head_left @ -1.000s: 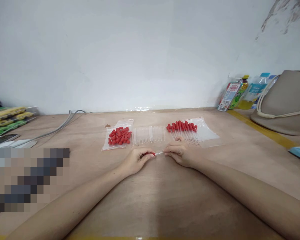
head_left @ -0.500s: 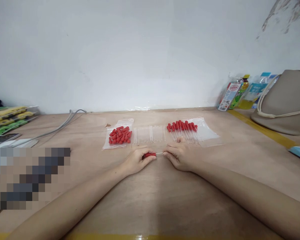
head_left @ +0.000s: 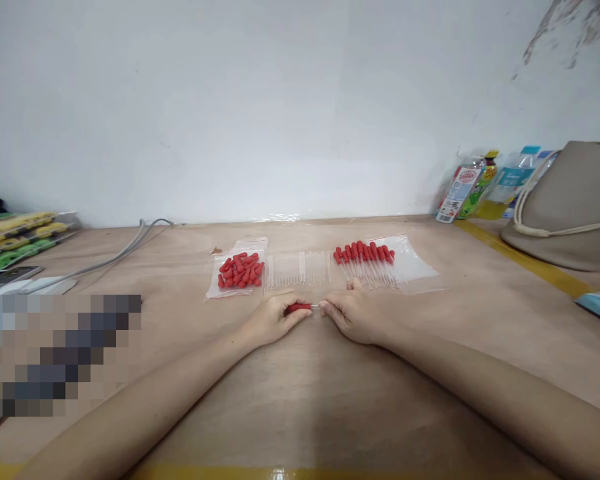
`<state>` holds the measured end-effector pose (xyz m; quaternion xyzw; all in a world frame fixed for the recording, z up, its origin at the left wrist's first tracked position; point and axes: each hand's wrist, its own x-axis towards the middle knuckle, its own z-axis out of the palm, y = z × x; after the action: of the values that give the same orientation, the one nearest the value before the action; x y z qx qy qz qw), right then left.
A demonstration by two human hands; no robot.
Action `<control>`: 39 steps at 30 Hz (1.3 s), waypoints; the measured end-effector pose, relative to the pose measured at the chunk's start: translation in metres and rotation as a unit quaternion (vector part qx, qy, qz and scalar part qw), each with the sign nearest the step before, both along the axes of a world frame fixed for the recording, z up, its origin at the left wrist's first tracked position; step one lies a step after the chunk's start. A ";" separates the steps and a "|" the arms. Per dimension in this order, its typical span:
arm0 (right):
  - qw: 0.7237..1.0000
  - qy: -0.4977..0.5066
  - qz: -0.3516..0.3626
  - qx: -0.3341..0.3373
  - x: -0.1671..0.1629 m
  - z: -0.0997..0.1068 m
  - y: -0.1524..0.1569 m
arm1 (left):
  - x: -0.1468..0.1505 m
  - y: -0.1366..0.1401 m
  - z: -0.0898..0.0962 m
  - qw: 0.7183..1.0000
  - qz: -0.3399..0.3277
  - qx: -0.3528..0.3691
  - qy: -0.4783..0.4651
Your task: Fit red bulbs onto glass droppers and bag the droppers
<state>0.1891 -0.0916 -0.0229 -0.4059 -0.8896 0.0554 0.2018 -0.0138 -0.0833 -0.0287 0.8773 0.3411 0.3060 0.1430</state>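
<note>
My left hand (head_left: 275, 317) is closed on a red rubber bulb (head_left: 300, 307) that lies level, its open end toward the right. A thin clear dropper tube (head_left: 315, 307) runs from the bulb's end into the fingers of my right hand (head_left: 350, 313), which pinch it; most of the tube is hidden there. Just beyond my hands lies a row of clear tubes (head_left: 300, 269). Left of that row, a pile of loose red bulbs (head_left: 240, 271) rests on a clear plastic bag (head_left: 215, 291). Several droppers with red bulbs (head_left: 364, 253) lie side by side behind my right hand.
Another clear bag (head_left: 415, 267) lies under and beside the droppers. At the back right stand drink bottles (head_left: 500, 190) and a beige bag (head_left: 570, 207). Packets (head_left: 25, 237), a phone (head_left: 10, 280) and a grey cable (head_left: 115, 252) occupy the left side.
My right hand has shifted slightly left toward the bulb. Less of the tube shows between my hands. My left hand has stayed nearly still.
</note>
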 end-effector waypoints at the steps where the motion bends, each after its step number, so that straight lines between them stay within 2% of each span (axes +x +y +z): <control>1: 1.000 -0.009 -0.002 0.004 0.000 0.002 -0.001 | 0.000 0.000 0.000 1.000 0.002 -0.003 -0.001; 5: 0.999 -0.032 0.007 0.005 0.006 0.010 -0.002 | -0.005 0.002 0.000 1.000 0.028 0.009 0.003; 8: 0.998 -0.005 -0.044 -0.034 0.017 0.015 0.005 | -0.009 0.003 -0.001 0.998 0.062 0.022 0.012; 11: 0.980 0.065 -0.178 -0.066 0.035 0.019 0.025 | -0.011 0.003 -0.001 0.998 0.044 0.024 0.027; 14: 0.928 0.108 -0.354 -0.036 0.054 0.021 0.050 | -0.010 0.001 -0.001 0.999 0.020 0.027 0.035; 16: 0.902 0.098 -0.420 -0.026 0.064 0.021 0.064 | -0.008 0.001 -0.001 0.999 0.019 0.032 0.034; 18: 0.889 0.079 -0.450 -0.024 0.071 0.018 0.073 | -0.008 0.002 -0.002 0.999 0.019 0.038 0.034; 23: 0.875 0.039 -0.483 -0.020 0.082 0.010 0.076 | -0.009 0.003 -0.003 0.998 0.016 0.042 0.038; 29: 0.881 -0.010 -0.470 -0.047 0.087 0.007 0.072 | -0.009 0.003 -0.002 0.998 0.013 0.047 0.041; 32: 0.883 -0.016 -0.469 -0.017 0.085 0.008 0.071 | -0.009 0.003 -0.003 0.998 0.013 0.045 0.045; 35: 0.896 0.010 -0.442 0.023 0.073 0.010 0.068 | -0.009 0.003 -0.003 0.998 0.015 0.047 0.047; 39: 0.936 0.014 -0.351 0.035 0.039 0.010 0.065 | -0.009 0.004 -0.004 0.998 0.014 0.047 0.047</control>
<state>0.2281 -0.0264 -0.0125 -0.6838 -0.6893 -0.0443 0.2353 -0.0224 -0.0798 -0.0327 0.8917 0.3449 0.2817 0.0810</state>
